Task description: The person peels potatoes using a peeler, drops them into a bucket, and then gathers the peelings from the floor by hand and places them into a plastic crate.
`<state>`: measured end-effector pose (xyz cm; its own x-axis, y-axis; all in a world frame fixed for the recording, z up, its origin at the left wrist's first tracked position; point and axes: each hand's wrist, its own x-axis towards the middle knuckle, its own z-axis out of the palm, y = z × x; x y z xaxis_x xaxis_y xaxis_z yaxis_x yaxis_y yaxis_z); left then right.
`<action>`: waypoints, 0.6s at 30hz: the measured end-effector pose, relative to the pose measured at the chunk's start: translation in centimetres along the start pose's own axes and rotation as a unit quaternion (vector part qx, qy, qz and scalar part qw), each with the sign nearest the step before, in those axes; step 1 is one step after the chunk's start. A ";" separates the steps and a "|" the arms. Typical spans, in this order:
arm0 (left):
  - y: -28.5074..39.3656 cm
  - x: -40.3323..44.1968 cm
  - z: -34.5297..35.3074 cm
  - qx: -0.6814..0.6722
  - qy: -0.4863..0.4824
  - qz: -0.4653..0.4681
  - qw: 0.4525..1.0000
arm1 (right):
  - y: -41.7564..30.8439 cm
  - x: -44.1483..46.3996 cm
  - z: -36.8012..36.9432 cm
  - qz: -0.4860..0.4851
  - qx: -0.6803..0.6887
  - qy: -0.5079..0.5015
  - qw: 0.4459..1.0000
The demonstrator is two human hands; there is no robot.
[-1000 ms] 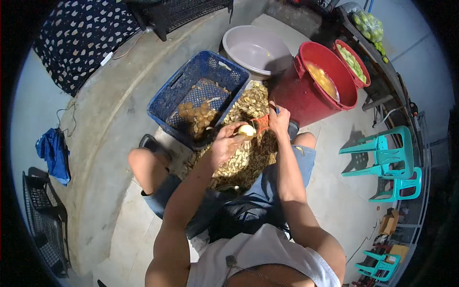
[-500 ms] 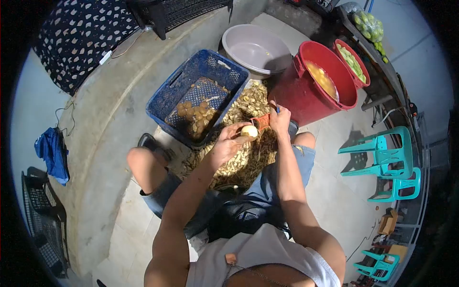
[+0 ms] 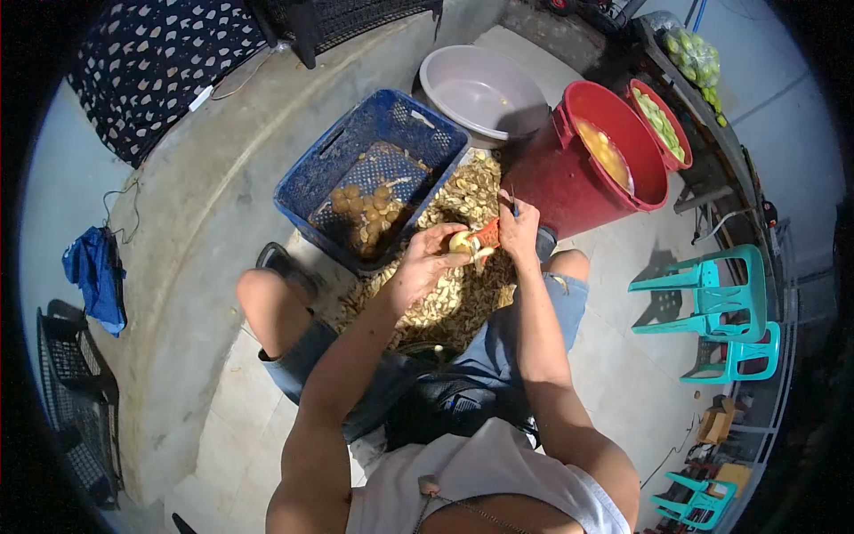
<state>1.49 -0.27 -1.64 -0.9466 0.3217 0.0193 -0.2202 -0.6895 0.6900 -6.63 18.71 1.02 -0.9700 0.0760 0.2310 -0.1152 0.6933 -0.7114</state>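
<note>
My left hand (image 3: 429, 265) is closed round a pale, partly peeled potato (image 3: 461, 243). Against the potato's right side lies the orange head of a peeler (image 3: 487, 233), whose handle is in my closed right hand (image 3: 519, 226). A pale strip of peel hangs beside the potato. Below both hands a thick pile of peelings (image 3: 436, 307) covers the floor between my legs. Several brown potatoes (image 3: 366, 206) sit in the blue crate (image 3: 307, 169) just ahead of my left hand.
A grey basin (image 3: 445, 76) stands beyond the crate. At its right are a red bucket (image 3: 547, 173) of yellowish liquid with pale pieces and a smaller red tub (image 3: 682, 163) of pale green pieces. Teal chairs (image 3: 712, 294) stand at the right, black crates (image 3: 76, 383) at the left.
The potato has turned in my left hand, and a peel strip now hangs by it. The orange peeler head has tilted against it. My hands have stayed nearly in place.
</note>
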 end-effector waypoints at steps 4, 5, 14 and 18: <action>0.4 -0.1 -0.2 0.068 -0.010 0.003 0.998 | -0.9 -0.3 -0.7 -0.039 -0.043 -0.004 0.998; 0.6 -0.3 -0.1 0.086 -0.012 -0.006 0.996 | -0.8 -0.3 -0.9 -0.038 -0.043 -0.002 0.998; -0.2 0.1 -0.9 0.041 -0.022 0.007 0.999 | 0.4 0.2 -0.4 -0.055 0.045 0.035 0.997; 0.2 0.0 -0.4 -0.015 -0.018 -0.022 0.999 | 2.1 0.9 -0.2 -0.025 -0.110 0.035 0.993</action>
<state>1.32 -0.66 -1.83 -0.9269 0.3749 0.0161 -0.2689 -0.6935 0.6684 -7.74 20.36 -0.11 -0.9459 0.0812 0.3141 -0.1068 0.8363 -0.5378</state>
